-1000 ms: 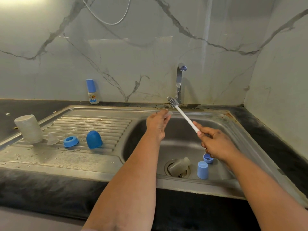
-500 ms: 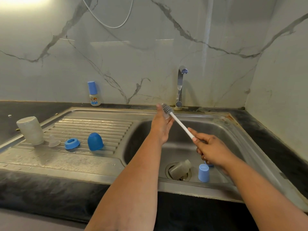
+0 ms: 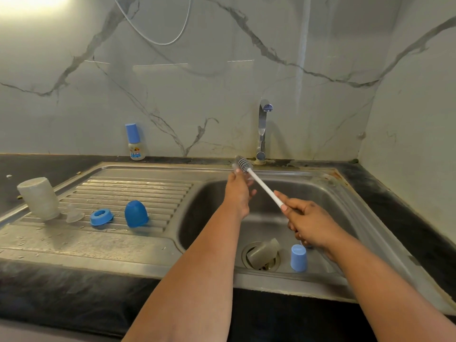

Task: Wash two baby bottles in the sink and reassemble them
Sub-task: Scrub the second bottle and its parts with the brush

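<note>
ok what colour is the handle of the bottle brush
White. The bottle brush has a white handle and grey bristles, shown clearly in the head view, held by the right hand.

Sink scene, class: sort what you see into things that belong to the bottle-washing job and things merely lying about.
Job: bottle brush, bottle in basin, light blue cap, upturned bottle, teat, blue ring, blue dome cap, tap.
Lying about: small assembled bottle, wall cable.

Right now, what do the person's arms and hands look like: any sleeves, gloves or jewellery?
Both forearms are bare as far as the frame shows, with no sleeves in view. The left hand and the right hand wear no gloves. No watch, bracelet or ring shows. The nails that show are short and pale. No cables or markings appear on either arm.
</note>
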A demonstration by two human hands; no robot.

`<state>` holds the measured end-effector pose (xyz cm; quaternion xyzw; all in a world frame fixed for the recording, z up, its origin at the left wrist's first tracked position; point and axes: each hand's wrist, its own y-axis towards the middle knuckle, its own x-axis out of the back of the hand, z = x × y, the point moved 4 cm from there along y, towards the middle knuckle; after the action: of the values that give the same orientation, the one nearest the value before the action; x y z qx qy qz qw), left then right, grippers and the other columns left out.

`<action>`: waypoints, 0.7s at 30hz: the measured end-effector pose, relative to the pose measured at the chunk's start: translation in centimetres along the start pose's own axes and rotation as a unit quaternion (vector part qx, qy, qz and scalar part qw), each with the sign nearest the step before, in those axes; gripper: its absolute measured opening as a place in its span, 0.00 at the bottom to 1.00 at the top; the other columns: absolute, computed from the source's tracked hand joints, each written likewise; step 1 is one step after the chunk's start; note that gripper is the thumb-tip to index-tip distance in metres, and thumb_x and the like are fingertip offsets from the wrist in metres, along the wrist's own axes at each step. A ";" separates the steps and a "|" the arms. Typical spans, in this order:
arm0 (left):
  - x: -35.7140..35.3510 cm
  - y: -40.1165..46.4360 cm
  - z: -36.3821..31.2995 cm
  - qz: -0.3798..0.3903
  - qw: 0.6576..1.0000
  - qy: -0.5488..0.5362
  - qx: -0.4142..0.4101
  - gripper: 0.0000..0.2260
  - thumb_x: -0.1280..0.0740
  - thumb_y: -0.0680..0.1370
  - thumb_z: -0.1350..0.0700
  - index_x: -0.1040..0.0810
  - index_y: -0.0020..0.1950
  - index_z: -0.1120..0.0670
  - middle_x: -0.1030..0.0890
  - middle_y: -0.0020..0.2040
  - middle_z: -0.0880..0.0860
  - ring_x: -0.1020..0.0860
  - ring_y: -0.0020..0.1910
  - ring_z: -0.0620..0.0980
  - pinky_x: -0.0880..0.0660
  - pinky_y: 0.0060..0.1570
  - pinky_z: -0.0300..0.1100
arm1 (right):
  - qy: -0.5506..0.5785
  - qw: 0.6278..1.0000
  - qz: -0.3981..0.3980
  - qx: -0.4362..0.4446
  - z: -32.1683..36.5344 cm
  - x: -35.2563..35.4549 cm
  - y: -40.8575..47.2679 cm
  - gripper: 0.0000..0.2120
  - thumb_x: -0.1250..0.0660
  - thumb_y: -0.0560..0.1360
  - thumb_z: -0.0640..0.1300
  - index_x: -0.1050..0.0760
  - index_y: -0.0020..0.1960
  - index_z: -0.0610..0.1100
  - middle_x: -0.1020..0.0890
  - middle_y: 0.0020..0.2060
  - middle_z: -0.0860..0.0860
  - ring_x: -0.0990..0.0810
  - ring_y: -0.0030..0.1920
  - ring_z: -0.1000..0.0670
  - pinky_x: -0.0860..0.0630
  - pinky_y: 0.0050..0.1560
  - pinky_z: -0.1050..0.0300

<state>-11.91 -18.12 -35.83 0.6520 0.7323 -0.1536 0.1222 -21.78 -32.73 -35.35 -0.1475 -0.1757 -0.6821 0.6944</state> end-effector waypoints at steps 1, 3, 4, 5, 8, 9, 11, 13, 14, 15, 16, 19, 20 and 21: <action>-0.7 -0.2 0.4 0.018 0.999 0.034 0.003 0.15 0.46 0.84 0.46 0.26 0.61 0.53 0.22 0.56 0.52 0.23 0.56 0.50 0.26 0.55 0.45 | -0.016 1.000 -0.023 0.003 -0.4 0.2 0.4 0.16 0.42 0.82 0.50 0.33 0.64 0.70 0.29 0.34 0.51 0.33 0.31 0.54 0.31 0.32 0.60; -1.7 -0.3 0.9 0.052 0.991 0.120 0.003 0.09 0.41 0.83 0.48 0.25 0.53 0.51 0.22 0.51 0.51 0.25 0.53 0.50 0.29 0.57 0.46 | -0.041 0.997 -0.064 0.007 -1.2 0.8 1.2 0.17 0.42 0.82 0.52 0.33 0.67 0.69 0.30 0.37 0.55 0.33 0.35 0.55 0.30 0.41 0.56; -2.0 -0.4 1.2 0.067 0.986 0.151 0.006 0.07 0.37 0.81 0.49 0.25 0.50 0.51 0.22 0.51 0.51 0.26 0.52 0.49 0.30 0.57 0.46 | -0.050 0.995 -0.082 0.010 -1.5 1.1 1.5 0.18 0.42 0.81 0.52 0.34 0.69 0.68 0.30 0.40 0.55 0.32 0.38 0.54 0.30 0.45 0.54; -2.1 -0.5 1.4 0.072 0.984 0.163 0.009 0.05 0.33 0.79 0.50 0.23 0.50 0.51 0.20 0.50 0.51 0.25 0.52 0.48 0.31 0.57 0.45 | -0.051 0.994 -0.098 0.013 -1.6 1.4 1.7 0.18 0.42 0.81 0.52 0.34 0.69 0.67 0.30 0.42 0.54 0.31 0.41 0.53 0.30 0.47 0.54; -1.1 -0.2 0.9 0.008 0.986 0.166 -0.032 0.09 0.24 0.71 0.52 0.19 0.48 0.52 0.17 0.49 0.51 0.22 0.52 0.47 0.29 0.53 0.40 | -0.037 0.991 -0.126 0.016 -1.8 2.2 2.0 0.18 0.42 0.81 0.53 0.33 0.69 0.67 0.28 0.45 0.53 0.30 0.44 0.50 0.30 0.47 0.52; -0.6 -0.2 0.4 -0.012 0.985 0.166 -0.053 0.10 0.23 0.70 0.52 0.19 0.47 0.52 0.17 0.49 0.51 0.22 0.51 0.47 0.29 0.49 0.38 | -0.035 0.991 -0.131 0.014 -1.8 2.4 2.1 0.18 0.42 0.81 0.53 0.33 0.69 0.67 0.28 0.46 0.52 0.30 0.45 0.49 0.29 0.47 0.51; 0.2 -0.2 -0.4 -0.020 0.987 0.149 -0.061 0.11 0.23 0.70 0.52 0.19 0.49 0.54 0.19 0.47 0.49 0.23 0.49 0.46 0.32 0.44 0.35 | -0.037 0.990 -0.134 0.011 -2.0 2.6 2.1 0.18 0.42 0.81 0.53 0.33 0.68 0.68 0.27 0.46 0.51 0.29 0.44 0.49 0.29 0.46 0.51; 0.6 -0.3 -0.5 -0.019 0.995 0.100 -0.017 0.10 0.25 0.72 0.50 0.20 0.48 0.53 0.20 0.46 0.49 0.25 0.46 0.45 0.32 0.47 0.36 | -0.038 0.991 -0.127 0.016 -1.9 2.4 1.9 0.17 0.42 0.81 0.52 0.32 0.67 0.69 0.27 0.44 0.52 0.29 0.42 0.50 0.29 0.45 0.52; 0.7 -0.4 -0.5 -0.021 0.998 0.063 0.015 0.10 0.26 0.73 0.49 0.21 0.48 0.53 0.19 0.45 0.50 0.25 0.44 0.46 0.29 0.46 0.38 | -0.035 0.992 -0.120 0.022 -1.7 2.2 1.8 0.17 0.41 0.81 0.52 0.32 0.67 0.69 0.27 0.42 0.53 0.29 0.41 0.50 0.29 0.44 0.52; 0.7 -0.5 -0.5 -0.019 0.999 0.014 0.046 0.10 0.26 0.74 0.50 0.21 0.49 0.54 0.19 0.45 0.52 0.24 0.42 0.45 0.27 0.44 0.37 | -0.033 0.993 -0.114 0.027 -1.6 2.1 1.7 0.17 0.41 0.81 0.52 0.32 0.66 0.70 0.27 0.40 0.55 0.29 0.40 0.51 0.29 0.43 0.53; 0.7 -0.5 -0.5 -0.015 0.995 -0.055 0.076 0.10 0.27 0.75 0.53 0.20 0.51 0.56 0.18 0.46 0.54 0.22 0.41 0.45 0.24 0.41 0.35 | -0.031 0.993 -0.108 0.032 -1.4 2.0 1.6 0.17 0.41 0.81 0.52 0.32 0.65 0.71 0.28 0.38 0.56 0.29 0.39 0.52 0.29 0.43 0.53; 0.6 -0.5 -0.8 -0.001 0.961 -0.250 0.122 0.13 0.32 0.78 0.63 0.24 0.60 0.66 0.19 0.49 0.61 0.19 0.42 0.48 0.21 0.35 0.33 | -0.029 0.995 -0.090 0.043 -1.0 1.6 1.3 0.17 0.40 0.81 0.51 0.32 0.64 0.72 0.28 0.36 0.57 0.29 0.36 0.53 0.29 0.40 0.56; 0.7 -0.4 -1.0 0.001 0.953 -0.278 0.122 0.13 0.34 0.78 0.65 0.26 0.62 0.67 0.19 0.49 0.62 0.18 0.42 0.49 0.20 0.35 0.34 | -0.029 0.995 -0.082 0.044 -0.9 1.5 1.2 0.17 0.40 0.81 0.51 0.32 0.64 0.71 0.28 0.34 0.55 0.30 0.35 0.53 0.29 0.37 0.57; 0.7 -0.3 -1.1 0.004 0.949 -0.292 0.118 0.13 0.35 0.79 0.65 0.26 0.63 0.67 0.20 0.49 0.62 0.19 0.42 0.50 0.19 0.35 0.35 | -0.029 0.996 -0.072 0.043 -0.8 1.3 1.1 0.17 0.40 0.81 0.50 0.32 0.64 0.71 0.27 0.33 0.54 0.30 0.32 0.53 0.30 0.34 0.58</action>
<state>-12.28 -17.03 -35.05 0.5914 0.6385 -0.4221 0.2540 -20.64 -34.23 -35.41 -0.1242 -0.2351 -0.7179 0.6434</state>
